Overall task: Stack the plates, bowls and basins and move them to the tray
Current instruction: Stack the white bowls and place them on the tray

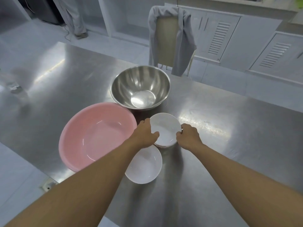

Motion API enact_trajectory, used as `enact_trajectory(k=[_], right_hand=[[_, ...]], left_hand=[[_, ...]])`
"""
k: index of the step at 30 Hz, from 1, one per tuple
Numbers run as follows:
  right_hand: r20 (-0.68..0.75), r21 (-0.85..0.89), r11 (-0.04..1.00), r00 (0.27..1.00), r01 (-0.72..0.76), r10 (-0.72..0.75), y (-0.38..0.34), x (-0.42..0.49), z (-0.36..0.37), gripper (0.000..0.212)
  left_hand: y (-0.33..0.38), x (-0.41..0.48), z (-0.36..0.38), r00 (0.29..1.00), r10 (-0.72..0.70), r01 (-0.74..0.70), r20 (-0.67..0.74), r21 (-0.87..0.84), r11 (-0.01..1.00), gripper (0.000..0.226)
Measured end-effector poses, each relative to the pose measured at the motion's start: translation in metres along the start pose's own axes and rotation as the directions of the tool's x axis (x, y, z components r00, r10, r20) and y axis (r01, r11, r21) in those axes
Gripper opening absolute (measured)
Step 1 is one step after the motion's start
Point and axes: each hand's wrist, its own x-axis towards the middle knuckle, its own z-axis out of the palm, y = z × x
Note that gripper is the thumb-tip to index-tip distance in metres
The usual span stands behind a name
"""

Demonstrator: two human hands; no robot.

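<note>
head view: on a steel table (213, 161) a pink basin (91, 136) and a steel mixing bowl (141, 87) stand empty, rims nearly touching, the bowl at the far side and the basin to the left. just in front of the bowl sits a small stack of white plates (165, 128), the top one glossy and bare, with more rims showing beneath its near edge. the left hand (146, 135) curls over the stack's left rim, thumb lying on the top plate, while the right hand (188, 136) closes its fingers on the right rim; both grip the stack. nearer the camera a separate white bowl (146, 166) rests empty, partly covered by the left forearm and touching the stack's near edge. beyond the table a chair (168, 40) draped in grey cloth faces white cabinets (229, 38), and someone's trouser legs (75, 17) stand at far left.
</note>
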Motion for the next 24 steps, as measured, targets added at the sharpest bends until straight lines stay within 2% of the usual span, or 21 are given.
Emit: enact_trajectory(k=[6, 14, 24], right_hand=[[-0.038, 0.118, 0.993, 0.999, 0.010, -0.006, -0.004, -0.007, -0.017, 0.027], [-0.060, 0.170, 0.974, 0.988, 0.150, -0.141, -0.024, -0.030, -0.033, 0.020], [0.081, 0.161, 0.969, 0.976, 0.189, -0.204, -0.032, -0.055, -0.010, 0.027]], left_hand=[[0.005, -0.012, -0.011, 0.998, 0.023, -0.022, -0.061, 0.004, 1.000, 0.039], [0.010, -0.048, -0.035, 0.992, 0.042, -0.037, -0.122, 0.048, 0.998, 0.043], [-0.023, -0.089, -0.034, 0.990, -0.087, 0.098, -0.110, 0.100, 0.990, 0.059]])
